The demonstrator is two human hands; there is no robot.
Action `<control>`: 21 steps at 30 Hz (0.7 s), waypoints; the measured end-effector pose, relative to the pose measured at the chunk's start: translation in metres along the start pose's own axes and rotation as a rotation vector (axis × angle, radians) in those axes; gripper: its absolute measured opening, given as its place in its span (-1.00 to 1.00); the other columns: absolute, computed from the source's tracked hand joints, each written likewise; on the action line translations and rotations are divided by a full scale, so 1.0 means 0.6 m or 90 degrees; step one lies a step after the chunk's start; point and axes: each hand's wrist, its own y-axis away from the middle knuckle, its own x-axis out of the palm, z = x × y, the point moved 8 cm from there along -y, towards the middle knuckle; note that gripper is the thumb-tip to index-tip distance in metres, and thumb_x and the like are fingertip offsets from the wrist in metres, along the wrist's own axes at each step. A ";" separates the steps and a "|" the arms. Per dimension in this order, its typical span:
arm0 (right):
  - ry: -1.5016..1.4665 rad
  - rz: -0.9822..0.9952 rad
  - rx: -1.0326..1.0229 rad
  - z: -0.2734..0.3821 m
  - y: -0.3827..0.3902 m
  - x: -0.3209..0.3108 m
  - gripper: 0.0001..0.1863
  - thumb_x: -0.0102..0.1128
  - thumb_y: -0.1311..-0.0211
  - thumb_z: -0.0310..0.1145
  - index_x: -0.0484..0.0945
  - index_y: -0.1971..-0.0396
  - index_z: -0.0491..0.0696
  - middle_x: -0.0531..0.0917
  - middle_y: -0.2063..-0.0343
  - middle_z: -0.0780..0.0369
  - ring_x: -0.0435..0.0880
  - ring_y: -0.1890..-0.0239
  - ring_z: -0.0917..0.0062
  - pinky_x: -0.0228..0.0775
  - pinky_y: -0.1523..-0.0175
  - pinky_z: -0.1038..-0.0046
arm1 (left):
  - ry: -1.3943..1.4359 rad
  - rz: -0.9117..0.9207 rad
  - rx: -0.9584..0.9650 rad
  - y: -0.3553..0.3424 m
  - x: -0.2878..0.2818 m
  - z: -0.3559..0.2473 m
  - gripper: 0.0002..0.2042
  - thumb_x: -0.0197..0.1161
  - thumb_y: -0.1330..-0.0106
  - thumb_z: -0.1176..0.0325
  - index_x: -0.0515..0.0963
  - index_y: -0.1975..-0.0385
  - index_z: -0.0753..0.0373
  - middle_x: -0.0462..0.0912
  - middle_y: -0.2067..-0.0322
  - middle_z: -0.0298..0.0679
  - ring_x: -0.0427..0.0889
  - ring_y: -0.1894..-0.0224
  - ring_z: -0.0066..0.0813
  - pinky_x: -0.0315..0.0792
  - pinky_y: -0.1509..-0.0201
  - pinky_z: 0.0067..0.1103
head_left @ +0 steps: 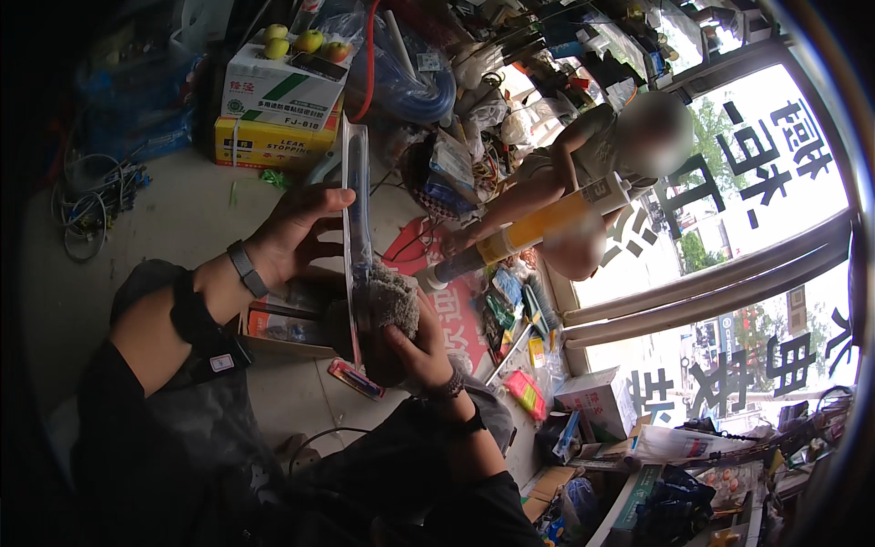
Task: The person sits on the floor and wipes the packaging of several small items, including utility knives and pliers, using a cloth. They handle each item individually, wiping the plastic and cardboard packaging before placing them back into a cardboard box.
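A long, narrow clear plastic package (357, 201) stands nearly upright in front of me, seen almost edge-on, with something bluish inside. My left hand (305, 228) is closed on its left edge, the thumb near the upper part. Against the package's lower right side lies a grey fuzzy cloth (392, 296). My right hand (424, 356) grips this cloth from below, and some of its fingers are hidden. Beneath the package is an open cardboard box (292, 342) with orange packs (273, 325) in it.
Stacked boxes (278, 141) with apples (310, 41) on top stand far left. A cable coil (91, 205) lies on the floor. Opposite sits another person (583, 146), with a yellow sealant cartridge (538, 228) in front. A small pack (355, 378) lies below; clutter lines the right.
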 end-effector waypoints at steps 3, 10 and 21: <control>-0.279 -0.099 0.178 -0.068 0.022 0.008 -0.51 0.11 -0.29 -0.35 0.32 -0.17 -0.21 0.49 -0.08 0.14 0.45 -0.15 0.38 0.19 -0.26 0.39 | -0.007 -0.043 0.038 -0.006 -0.003 -0.021 -0.67 0.32 -0.17 0.08 0.48 0.22 0.13 0.53 0.45 -0.42 0.53 0.43 -0.62 0.57 0.25 -0.46; -0.778 -0.207 0.354 -0.158 0.015 0.025 -0.49 -0.17 -0.45 0.01 0.37 -0.11 -0.10 0.59 0.05 0.17 0.58 0.02 0.37 0.44 -0.12 0.33 | 0.092 -0.027 0.083 -0.040 -0.050 -0.006 -0.67 0.27 -0.23 0.05 0.47 0.17 0.11 0.52 0.42 -0.43 0.49 0.40 -0.62 0.49 0.06 -0.44; -0.972 -0.106 0.328 -0.054 -0.033 0.051 -0.41 -0.24 -0.45 0.03 0.34 -0.18 -0.16 0.55 -0.04 0.04 0.57 -0.05 0.25 0.43 -0.17 0.24 | 0.173 0.033 0.140 -0.061 -0.055 -0.018 -0.57 0.34 -0.11 0.29 0.39 0.03 0.14 0.43 0.11 -0.31 0.47 -0.01 -0.39 0.48 -0.14 -0.19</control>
